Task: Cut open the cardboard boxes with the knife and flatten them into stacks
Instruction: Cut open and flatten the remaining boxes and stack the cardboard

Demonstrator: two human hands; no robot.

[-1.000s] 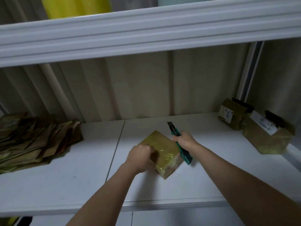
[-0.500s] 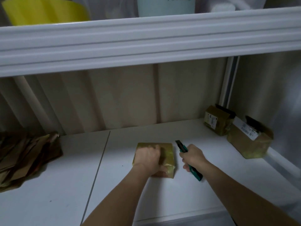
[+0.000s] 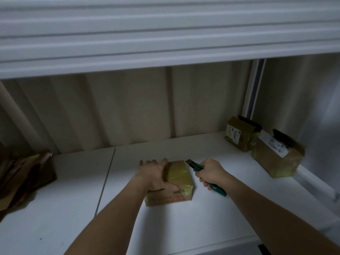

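The left hand [image 3: 152, 173] presses flat on the small taped box [image 3: 177, 176], thumb hooked on its near side. Just right, the right hand [image 3: 209, 173] grips the knife [image 3: 197, 168] — a slip could nick those fingers.

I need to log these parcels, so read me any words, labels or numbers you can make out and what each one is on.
Small taped brown cardboard box under the left hand: red print along the front, too blurred to read.
White label on the far brown box: too small to read.
White label on the nearer, larger brown box: too small to read.
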